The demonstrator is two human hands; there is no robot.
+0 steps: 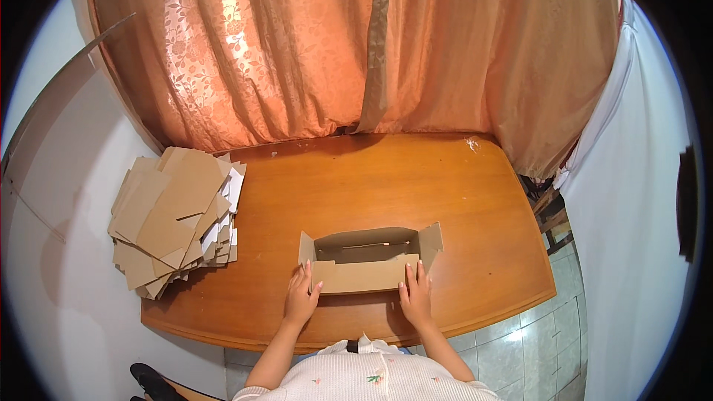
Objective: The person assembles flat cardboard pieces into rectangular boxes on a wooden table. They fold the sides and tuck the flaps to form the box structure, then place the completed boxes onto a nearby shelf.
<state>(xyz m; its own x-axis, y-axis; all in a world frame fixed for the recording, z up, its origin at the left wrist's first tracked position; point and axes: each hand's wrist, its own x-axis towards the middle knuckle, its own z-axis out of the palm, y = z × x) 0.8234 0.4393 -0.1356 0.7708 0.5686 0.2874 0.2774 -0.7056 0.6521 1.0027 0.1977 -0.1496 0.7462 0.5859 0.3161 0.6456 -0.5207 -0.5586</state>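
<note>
A small open-topped cardboard box [364, 278] stands near the front of the wooden table, directly before me. Its end flaps stick up at the left and right, and its inside is bare brown card. My left hand [301, 297] touches the box's near left corner, fingers stretched forward and thumb apart. At the near right corner, my right hand [416, 297] lies against the front wall with fingers extended and slightly spread. Neither hand is wrapped round the card.
A messy pile of flat cardboard pieces [167, 215] sits on the left end of the wooden table [371, 186]. Orange curtains [297, 52] hang along the far edge. A white cloth [616, 178] hangs at the right, above a tiled floor [520, 345].
</note>
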